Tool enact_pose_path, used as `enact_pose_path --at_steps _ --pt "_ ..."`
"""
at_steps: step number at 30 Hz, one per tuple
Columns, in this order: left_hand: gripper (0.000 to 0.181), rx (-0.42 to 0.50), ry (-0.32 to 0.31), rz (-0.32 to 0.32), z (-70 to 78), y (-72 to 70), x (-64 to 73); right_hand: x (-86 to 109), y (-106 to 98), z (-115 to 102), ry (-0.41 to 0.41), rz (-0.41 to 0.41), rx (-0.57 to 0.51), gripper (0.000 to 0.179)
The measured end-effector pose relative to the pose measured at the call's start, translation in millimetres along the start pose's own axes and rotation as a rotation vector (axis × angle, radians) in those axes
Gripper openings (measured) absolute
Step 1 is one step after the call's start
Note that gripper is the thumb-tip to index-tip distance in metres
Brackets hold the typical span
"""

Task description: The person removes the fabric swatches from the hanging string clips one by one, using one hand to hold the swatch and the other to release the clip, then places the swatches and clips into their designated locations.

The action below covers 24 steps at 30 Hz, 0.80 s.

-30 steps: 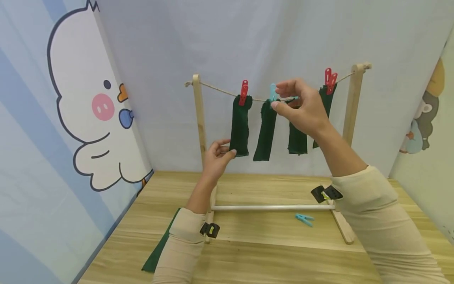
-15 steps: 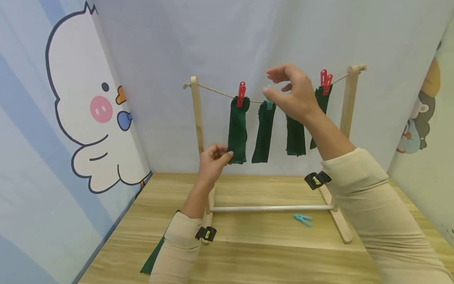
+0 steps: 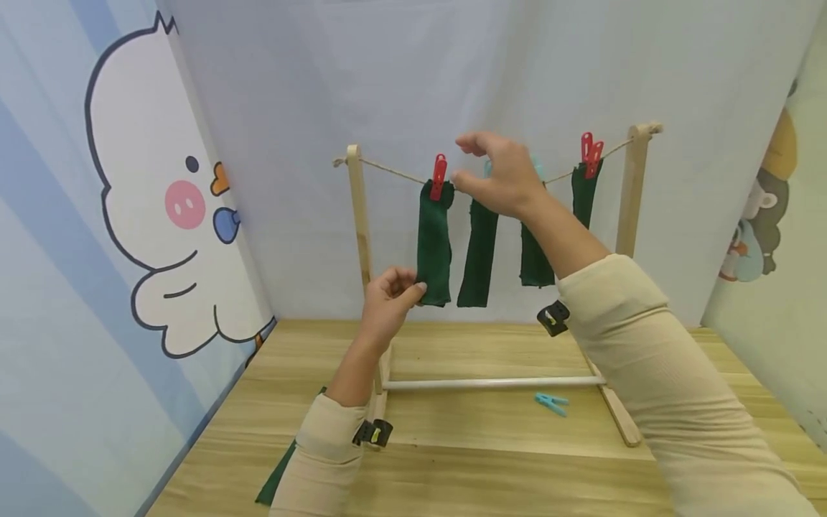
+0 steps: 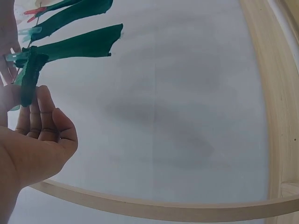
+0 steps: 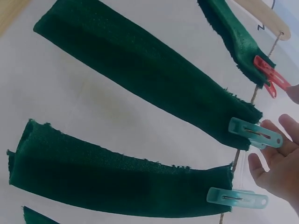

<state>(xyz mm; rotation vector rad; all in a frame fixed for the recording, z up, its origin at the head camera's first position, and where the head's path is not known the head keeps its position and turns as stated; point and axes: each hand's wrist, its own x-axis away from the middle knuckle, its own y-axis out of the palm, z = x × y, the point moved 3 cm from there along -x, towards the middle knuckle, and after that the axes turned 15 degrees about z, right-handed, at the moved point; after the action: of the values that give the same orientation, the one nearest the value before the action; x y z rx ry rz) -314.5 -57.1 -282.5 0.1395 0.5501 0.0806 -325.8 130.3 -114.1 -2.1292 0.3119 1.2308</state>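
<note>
Several dark green cloth strips hang by clothespins from a rope [image 3: 394, 173]. At the left, my left hand [image 3: 386, 305] pinches the lower corner of the leftmost strip [image 3: 433, 248], which a red clothespin [image 3: 438, 178] holds at the top. My right hand [image 3: 507, 179] is raised before the second strip [image 3: 478, 260], thumb and fingers spread apart with nothing between them, close to that red clothespin. In the right wrist view, a light blue clothespin [image 5: 254, 133] clips one strip and another blue clothespin [image 5: 236, 198] clips its neighbour. The right hand partly hides these in the head view.
Wooden posts stand at left [image 3: 359, 215] and right [image 3: 629, 194], joined low down by a white rod [image 3: 491, 383]. A loose blue clothespin [image 3: 551, 403] lies on the table [image 3: 484, 481]. Another green cloth [image 3: 278, 475] lies partly under the left sleeve. Two red clothespins [image 3: 591, 156] hold the rightmost strip.
My right hand has let go of the blue clothespin on the second strip and moved left toward the red one. My left hand stays at the leftmost strip's lower corner.
</note>
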Motion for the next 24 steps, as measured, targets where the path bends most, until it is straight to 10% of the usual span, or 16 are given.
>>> enact_pose_path --at_steps 24 --pt "0.006 0.005 -0.005 -0.03 -2.2 -4.2 2.2 -4.3 15 -10 0.177 -0.133 -0.136 0.044"
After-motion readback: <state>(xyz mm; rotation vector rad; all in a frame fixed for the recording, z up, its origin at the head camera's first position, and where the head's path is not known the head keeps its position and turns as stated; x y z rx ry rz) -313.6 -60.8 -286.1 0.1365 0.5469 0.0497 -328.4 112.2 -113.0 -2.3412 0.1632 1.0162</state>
